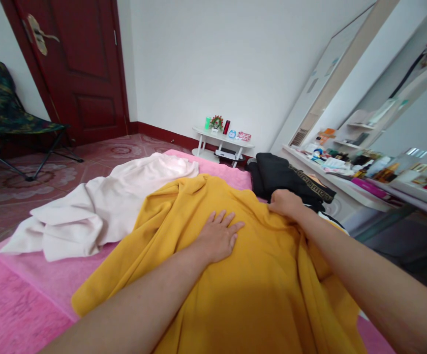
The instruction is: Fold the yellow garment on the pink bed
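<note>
Head view. A mustard-yellow soft fabric garment [258, 295] lies spread on a pink terry bed cover [21, 305], its long axis running from the near edge away towards the far end of the bed. Both of the 2 grips rest on its far half. The left grip [219, 237] lies flat on the cloth near the midline, palm down, fingers spread wide, holding nothing. The right grip [285, 203], further out on the garment's right border, is curled closed with a fold of the yellow cloth pinched in it. A black folded garment with gold-patterned trim [290, 178] lies just beyond that grip; a cream crumpled cloth [99, 206] lies to the left, touching the yellow edge.
</note>
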Available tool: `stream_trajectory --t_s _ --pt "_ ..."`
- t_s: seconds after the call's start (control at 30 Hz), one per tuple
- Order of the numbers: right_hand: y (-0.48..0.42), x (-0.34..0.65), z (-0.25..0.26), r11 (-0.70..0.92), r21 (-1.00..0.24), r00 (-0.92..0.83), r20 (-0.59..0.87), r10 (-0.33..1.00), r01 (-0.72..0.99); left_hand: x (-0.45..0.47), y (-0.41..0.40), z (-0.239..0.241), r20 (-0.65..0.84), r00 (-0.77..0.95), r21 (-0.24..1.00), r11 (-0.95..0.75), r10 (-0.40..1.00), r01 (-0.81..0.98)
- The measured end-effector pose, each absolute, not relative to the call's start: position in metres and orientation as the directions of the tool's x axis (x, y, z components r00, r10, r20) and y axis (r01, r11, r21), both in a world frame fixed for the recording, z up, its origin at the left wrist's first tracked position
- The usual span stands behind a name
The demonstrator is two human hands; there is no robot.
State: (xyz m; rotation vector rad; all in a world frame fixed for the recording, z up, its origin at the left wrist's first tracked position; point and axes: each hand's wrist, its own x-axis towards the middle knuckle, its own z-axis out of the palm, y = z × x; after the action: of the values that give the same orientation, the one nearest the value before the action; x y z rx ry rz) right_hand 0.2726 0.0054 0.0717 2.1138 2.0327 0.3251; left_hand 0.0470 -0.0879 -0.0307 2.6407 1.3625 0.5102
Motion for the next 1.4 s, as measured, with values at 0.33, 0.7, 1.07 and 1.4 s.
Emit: stream_trajectory --t_s 0.33,0.7,1.07,1.4 --pt "0.035 0.291 0.039 -0.324 0.128 0.259 0.365 0.894 0.937 0.048 -0.087 -0.031 0.232 0.532 0.277 -0.58 0.814 0.766" --pt "0.015 0.244 0.031 -0.137 0.339 0.061 0.226 0.972 0.931 0.049 -0.084 -0.036 0.252 0.504 0.292 -0.561 0.826 0.774" --pt "-0.096 0.167 -0.017 0.069 -0.38 -0.017 0.14 0.99 0.922 0.043 -0.085 -0.027 0.212 0.47 0.317 -0.515 0.857 0.796" --pt "-0.105 0.181 -0.032 0.161 -0.298 -0.09 0.238 0.967 0.941 0.026 -0.1 -0.006 0.104 0.525 0.258 -0.533 0.845 0.806"
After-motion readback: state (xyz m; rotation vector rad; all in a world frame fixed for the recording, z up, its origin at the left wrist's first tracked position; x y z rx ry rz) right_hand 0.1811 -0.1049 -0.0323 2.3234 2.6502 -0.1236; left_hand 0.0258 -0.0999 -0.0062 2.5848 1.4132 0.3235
